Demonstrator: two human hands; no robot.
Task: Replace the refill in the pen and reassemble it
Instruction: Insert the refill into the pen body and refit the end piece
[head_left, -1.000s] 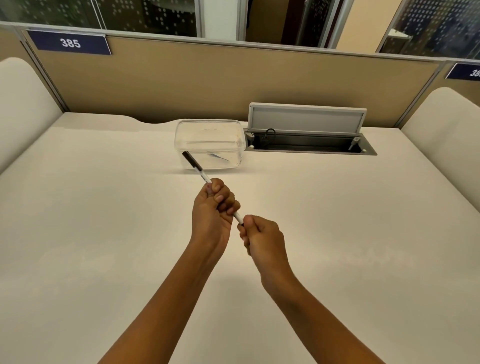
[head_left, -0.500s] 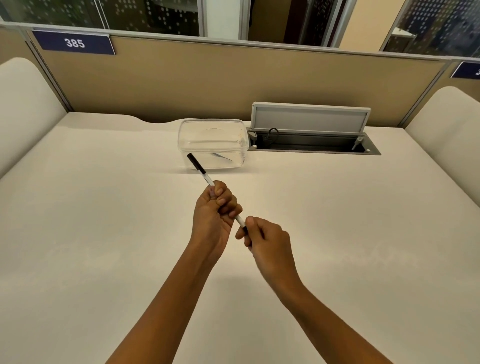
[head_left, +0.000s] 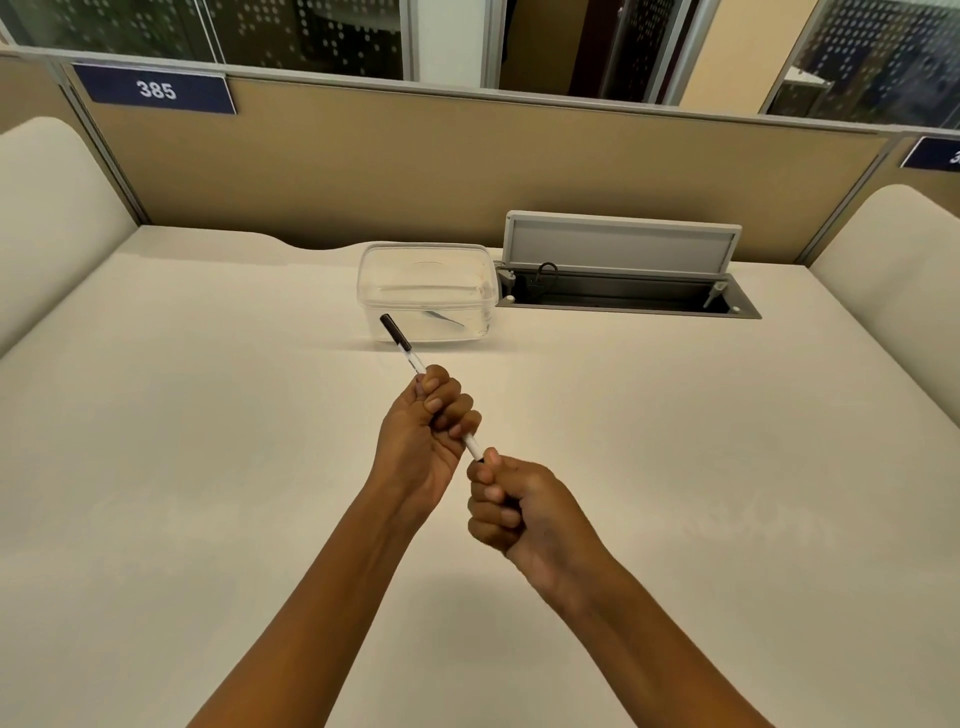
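I hold a white pen (head_left: 404, 348) with a black cap end pointing up and to the left, above the middle of the desk. My left hand (head_left: 427, 427) is wrapped around the pen's barrel. My right hand (head_left: 511, 506) is closed on the pen's lower end, whose tip is hidden inside the fist. A short white stretch of barrel shows between the two hands. A thin refill (head_left: 444, 318) lies inside a clear plastic box (head_left: 379, 275) behind the pen.
The cream desk (head_left: 208, 441) is bounded by a tan partition (head_left: 415, 171) at the back and padded side panels. An open cable tray with a raised grey lid (head_left: 621, 247) sits right of the box.
Both hands and the pen stayed almost in place; my right hand has shifted slightly down and to the right, its fist closing more tightly over the pen's lower end.
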